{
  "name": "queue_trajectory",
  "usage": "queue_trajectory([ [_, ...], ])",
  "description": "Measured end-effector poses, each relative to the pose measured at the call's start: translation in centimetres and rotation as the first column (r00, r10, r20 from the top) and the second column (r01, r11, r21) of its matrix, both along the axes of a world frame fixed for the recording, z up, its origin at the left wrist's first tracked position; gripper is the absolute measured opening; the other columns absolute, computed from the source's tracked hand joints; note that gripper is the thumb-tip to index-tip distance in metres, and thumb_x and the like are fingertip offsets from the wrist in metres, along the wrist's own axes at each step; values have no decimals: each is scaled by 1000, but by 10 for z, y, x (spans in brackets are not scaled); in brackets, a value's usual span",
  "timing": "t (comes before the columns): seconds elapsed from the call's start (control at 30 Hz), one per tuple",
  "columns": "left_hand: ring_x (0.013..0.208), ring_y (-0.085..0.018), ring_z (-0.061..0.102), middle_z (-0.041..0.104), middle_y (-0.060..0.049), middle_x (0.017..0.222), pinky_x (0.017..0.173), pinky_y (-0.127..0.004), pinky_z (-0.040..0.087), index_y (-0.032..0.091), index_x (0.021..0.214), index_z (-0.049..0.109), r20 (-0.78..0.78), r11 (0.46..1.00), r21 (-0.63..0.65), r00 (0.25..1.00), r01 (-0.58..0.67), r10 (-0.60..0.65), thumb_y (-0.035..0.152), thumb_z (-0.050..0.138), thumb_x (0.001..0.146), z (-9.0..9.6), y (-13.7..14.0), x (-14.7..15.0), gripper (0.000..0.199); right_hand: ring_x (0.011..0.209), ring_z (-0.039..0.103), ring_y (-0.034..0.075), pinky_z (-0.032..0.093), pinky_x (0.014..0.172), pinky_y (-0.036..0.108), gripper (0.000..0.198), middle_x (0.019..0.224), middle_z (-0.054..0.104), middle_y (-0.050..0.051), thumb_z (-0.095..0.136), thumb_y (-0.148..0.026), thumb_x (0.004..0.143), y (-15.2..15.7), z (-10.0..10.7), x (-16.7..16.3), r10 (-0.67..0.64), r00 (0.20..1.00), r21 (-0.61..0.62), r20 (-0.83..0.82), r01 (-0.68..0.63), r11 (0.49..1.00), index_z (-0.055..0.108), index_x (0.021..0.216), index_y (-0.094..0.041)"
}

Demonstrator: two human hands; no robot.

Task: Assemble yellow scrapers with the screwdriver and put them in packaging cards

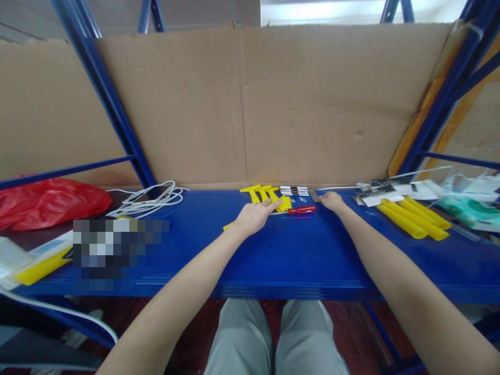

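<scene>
My left hand (253, 216) is closed over a yellow plastic piece (286, 203). Its wide end shows beyond the fingertips, and a yellow tip pokes out by the wrist. A screwdriver (301, 210) with a clear red handle lies just right of these fingers. My right hand (332, 201) pinches a small flat grey piece (313, 196) at the tabletop; most of the fingers are hidden from this angle. Behind the left hand lie several yellow T-shaped pieces (254, 195). Beside them are a row of black-and-white strips (294, 190) and tiny silvery bits (302, 199), too small to name.
Yellow tubes (406, 221), packaging (380, 195) and a green-and-white packet (469, 211) occupy the right side. On the left are a coiled white cable (156, 200), a red plastic bag (50, 200) and a pixelated area. Cardboard (312, 104) walls the back of the blue tabletop (289, 255).
</scene>
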State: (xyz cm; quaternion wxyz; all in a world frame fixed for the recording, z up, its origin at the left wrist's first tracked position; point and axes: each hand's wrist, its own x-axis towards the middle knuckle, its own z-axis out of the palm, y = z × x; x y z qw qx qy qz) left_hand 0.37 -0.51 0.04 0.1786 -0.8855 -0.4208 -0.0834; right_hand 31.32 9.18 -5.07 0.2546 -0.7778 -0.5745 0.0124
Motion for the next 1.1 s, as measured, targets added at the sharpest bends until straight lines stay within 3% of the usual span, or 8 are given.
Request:
queue_trajectory([
  [0.07, 111, -24, 59, 46, -7, 139, 82, -36, 52, 32, 141, 34, 0, 999, 14, 999, 33, -33, 19, 36, 92, -2, 1, 0, 50, 103, 57, 30, 46, 80, 40, 26, 103, 63, 20, 50, -32, 82, -9, 5, -7, -55, 996, 20, 65, 54, 998, 65, 91, -12],
  [0.17, 111, -23, 58, 46, -5, 140, 84, -36, 52, 33, 141, 33, -1, 996, 26, 996, 87, -87, 18, 35, 93, -4, 1, 0, 51, 102, 57, 30, 46, 81, 42, 21, 103, 62, 20, 46, -27, 82, -22, 15, -19, 12, 993, 212, 121, -38, 977, 61, 92, -14],
  [0.33, 110, -20, 59, 44, -3, 141, 85, -33, 51, 35, 142, 29, 1, 991, 40, 992, 128, -128, 16, 35, 92, -4, -1, 2, 53, 85, 60, 23, 48, 76, 38, 23, 96, 63, 14, 47, -21, 79, -31, 28, -46, 340, 935, 453, 104, -349, 821, 53, 101, -14],
  [0.43, 111, -19, 58, 45, -4, 141, 85, -33, 50, 33, 142, 30, 13, 988, 54, 989, 145, -146, 16, 35, 92, -4, 0, 1, 53, 76, 61, 19, 50, 72, 34, 28, 96, 63, 11, 46, -19, 80, -36, 33, -69, 548, 827, 461, 126, -538, 706, 51, 107, -15],
  [0.53, 114, -19, 56, 46, -4, 140, 87, -32, 49, 30, 141, 34, 42, 984, 55, 984, 171, -173, 17, 35, 92, -5, 3, 0, 50, 92, 60, 21, 47, 82, 38, 29, 104, 64, 12, 44, -13, 78, -47, 37, -90, 657, 683, 376, 319, -728, 574, 57, 105, -17],
  [0.63, 117, -18, 54, 45, -4, 140, 90, -32, 48, 27, 139, 36, 76, 983, 60, 981, 175, -179, 17, 34, 91, -5, 5, -2, 49, 104, 58, 22, 44, 91, 40, 37, 111, 64, 12, 40, -5, 76, -59, 40, -104, 713, 574, 265, 403, -819, 509, 61, 104, -17],
  [0.93, 109, -19, 59, 59, -8, 126, 89, -32, 49, 24, 142, 28, 114, 989, 34, 982, 145, -148, 19, 35, 91, -4, 4, -3, 52, 90, 62, 21, 45, 80, 32, 35, 102, 67, 11, 45, -5, 74, -69, 43, -111, 715, 608, 101, 346, -782, 615, 60, 104, -16],
  [1.1, 101, -23, 64, 64, -12, 115, 83, -35, 51, 16, 130, 43, 158, 999, 16, 986, 43, -45, 23, 36, 92, 0, 3, -4, 39, 81, 60, 19, 43, 74, 29, 26, 92, 67, 9, 47, -7, 73, -71, 43, -113, 738, 606, 110, 297, -790, 604, 61, 93, -16],
])
